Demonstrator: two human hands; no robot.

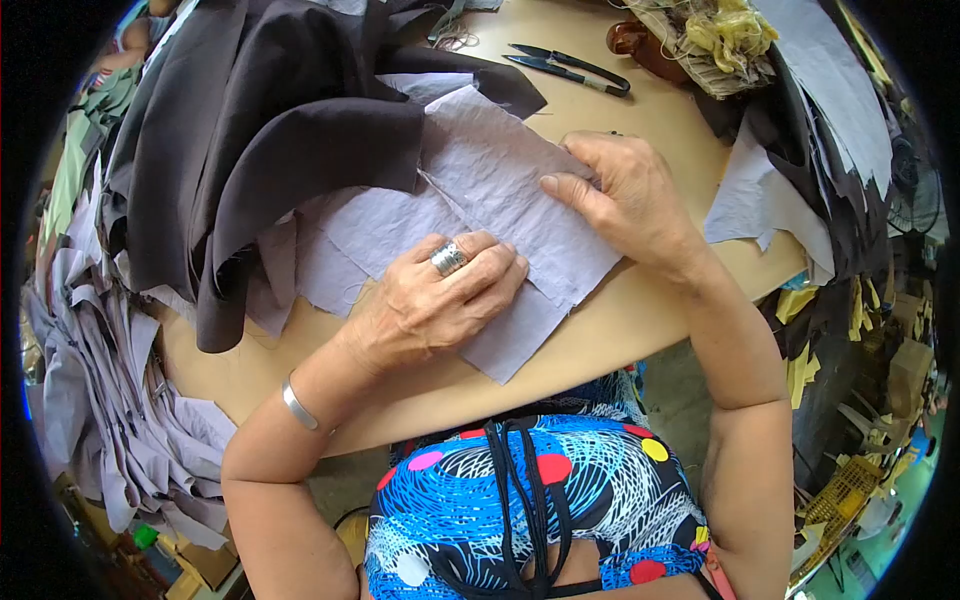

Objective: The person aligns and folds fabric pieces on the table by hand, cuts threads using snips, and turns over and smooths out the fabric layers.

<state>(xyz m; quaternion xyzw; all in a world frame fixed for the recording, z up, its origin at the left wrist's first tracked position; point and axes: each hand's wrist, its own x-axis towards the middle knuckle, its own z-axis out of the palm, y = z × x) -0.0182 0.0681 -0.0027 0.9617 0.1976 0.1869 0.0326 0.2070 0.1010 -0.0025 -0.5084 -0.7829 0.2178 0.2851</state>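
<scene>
A light grey-lilac fabric piece [490,150] lies on the table in front of me, with a seam or folded edge running across it. My right hand [635,205] pinches its right edge between thumb and fingers. My left hand [430,300], with a wide silver ring, is closed with curled fingers on the lower part of the same fabric; its fingertips are partly hidden. Dark brown-black fabric [320,150] is heaped to the left and overlaps the grey cloth. Beyond my right hand lies a pair of black thread snips [570,70].
The tan tabletop [650,300] has a curved front edge near my body. Grey fabric strips [130,400] hang over its left side. More grey and dark cloth [830,120] hangs at the right. A bundle of yellowish scraps [715,45] sits at the back right.
</scene>
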